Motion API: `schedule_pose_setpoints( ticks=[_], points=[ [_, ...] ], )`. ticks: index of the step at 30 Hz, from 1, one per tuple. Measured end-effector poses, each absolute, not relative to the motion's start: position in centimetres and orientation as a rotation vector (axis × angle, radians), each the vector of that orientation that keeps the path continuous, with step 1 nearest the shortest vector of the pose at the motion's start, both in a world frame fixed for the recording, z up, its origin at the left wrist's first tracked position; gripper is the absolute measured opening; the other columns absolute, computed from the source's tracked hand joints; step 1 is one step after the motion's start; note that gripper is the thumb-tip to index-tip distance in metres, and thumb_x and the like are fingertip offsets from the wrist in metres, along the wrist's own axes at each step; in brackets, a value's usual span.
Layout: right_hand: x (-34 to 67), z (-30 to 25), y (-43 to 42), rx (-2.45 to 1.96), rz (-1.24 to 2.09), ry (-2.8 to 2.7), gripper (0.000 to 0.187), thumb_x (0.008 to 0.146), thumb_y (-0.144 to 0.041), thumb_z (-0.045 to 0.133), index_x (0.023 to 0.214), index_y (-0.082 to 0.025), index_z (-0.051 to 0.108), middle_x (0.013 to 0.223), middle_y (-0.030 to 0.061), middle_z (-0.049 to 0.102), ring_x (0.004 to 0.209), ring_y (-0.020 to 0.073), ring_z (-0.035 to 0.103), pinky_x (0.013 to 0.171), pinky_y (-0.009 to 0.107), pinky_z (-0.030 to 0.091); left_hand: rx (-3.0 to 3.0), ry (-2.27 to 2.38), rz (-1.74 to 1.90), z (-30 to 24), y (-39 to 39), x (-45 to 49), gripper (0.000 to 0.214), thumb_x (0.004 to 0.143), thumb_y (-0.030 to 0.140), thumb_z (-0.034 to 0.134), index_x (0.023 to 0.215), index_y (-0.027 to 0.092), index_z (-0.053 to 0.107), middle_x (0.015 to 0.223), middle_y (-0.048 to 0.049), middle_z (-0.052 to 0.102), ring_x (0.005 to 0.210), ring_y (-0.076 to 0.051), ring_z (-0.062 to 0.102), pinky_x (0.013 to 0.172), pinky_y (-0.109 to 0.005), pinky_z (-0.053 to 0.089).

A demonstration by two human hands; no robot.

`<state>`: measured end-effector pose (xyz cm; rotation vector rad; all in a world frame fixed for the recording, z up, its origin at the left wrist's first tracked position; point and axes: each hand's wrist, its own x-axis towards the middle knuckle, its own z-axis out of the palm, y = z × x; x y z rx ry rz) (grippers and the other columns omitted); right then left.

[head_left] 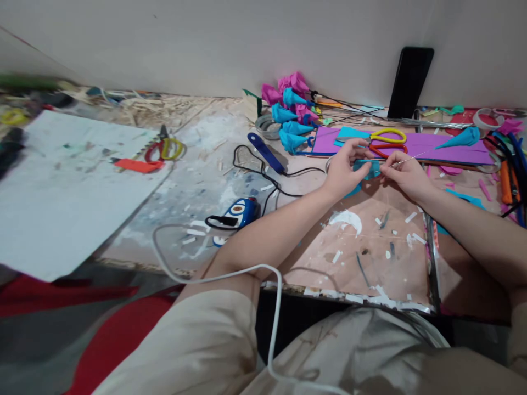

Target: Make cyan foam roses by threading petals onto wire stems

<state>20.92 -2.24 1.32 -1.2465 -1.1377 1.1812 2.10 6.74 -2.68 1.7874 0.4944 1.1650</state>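
Note:
Between my two hands is a small piece of blue paper [371,169], with a thin wire [413,158] running out of it to the right. My left hand [348,167] pinches the paper's left side between thumb and fingers. Closed around the wire, close beside the paper, is my right hand [405,173]. Just beyond the hands, scissors [387,144] with yellow and red handles lie on purple sheets [436,144]. A rolled blue paper cone [460,137] rests on the right end of those sheets.
Pink and blue paper flowers [294,127] on dark stems lie at the back. A black phone [410,82] leans on the wall. A blue corded device [241,213] sits left of my arm. A white cable [230,274] crosses my left arm. White board [74,186] covers the left side.

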Motion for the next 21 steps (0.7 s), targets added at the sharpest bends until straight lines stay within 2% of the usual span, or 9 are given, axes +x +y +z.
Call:
schedule_pose_setpoints(
  ticks=[5, 10, 13, 16, 21],
  points=[
    [21.23, 1.15, -1.92, -1.214, 1.171, -1.033, 0.076, 0.048, -0.075, 0.105, 0.079, -0.025, 0.057, 0.062, -0.0031, 0.073, 0.056, 0.0156, 0.07, 0.051, 0.024, 0.054, 1.69, 0.51, 1.107, -2.83, 6.77, 2.39, 0.052, 0.087, 0.031, 0.079, 0.131, 0.023, 0.053, 0.115, -0.0074, 0.079, 0.103, -0.019, 0.079, 0.084, -0.029, 0.061],
    [21.7, 0.77, -1.61, -1.132, 1.125, -0.987, 0.072, 0.056, -0.072, 0.105, 0.082, -0.027, 0.055, 0.067, -0.0049, 0.073, 0.057, 0.0157, 0.07, 0.052, 0.026, 0.055, 1.551, 0.565, 1.002, -2.58, 6.45, 2.66, 0.061, 0.082, 0.044, 0.088, 0.127, 0.025, 0.052, 0.092, 0.002, 0.076, 0.078, -0.015, 0.075, 0.07, -0.025, 0.056],
    [21.74, 0.78, -1.62, -1.138, 1.102, -0.979, 0.073, 0.056, -0.073, 0.104, 0.082, -0.027, 0.054, 0.068, -0.0046, 0.072, 0.059, 0.0164, 0.07, 0.055, 0.029, 0.057, 1.504, 0.558, 0.977, -2.28, 6.35, 2.58, 0.054, 0.081, 0.04, 0.087, 0.12, 0.025, 0.053, 0.084, 0.0053, 0.075, 0.071, -0.013, 0.074, 0.063, -0.022, 0.053],
    [21.65, 0.97, -1.7, -1.151, 1.087, -0.967, 0.074, 0.055, -0.073, 0.105, 0.082, -0.027, 0.053, 0.07, -0.0046, 0.071, 0.061, 0.0164, 0.07, 0.06, 0.03, 0.059, 1.461, 0.564, 0.963, -2.15, 6.36, 2.55, 0.048, 0.081, 0.032, 0.087, 0.115, 0.024, 0.054, 0.085, 0.0055, 0.078, 0.072, -0.012, 0.078, 0.062, -0.019, 0.052],
    [21.44, 1.37, -1.86, -1.157, 1.156, -0.971, 0.074, 0.053, -0.068, 0.107, 0.087, -0.029, 0.054, 0.069, -0.0051, 0.072, 0.06, 0.0166, 0.07, 0.055, 0.027, 0.054, 1.418, 0.618, 0.98, -2.34, 6.43, 2.79, 0.05, 0.079, 0.029, 0.091, 0.113, 0.024, 0.054, 0.082, 0.0064, 0.077, 0.072, -0.014, 0.08, 0.066, -0.02, 0.056]
  ],
)
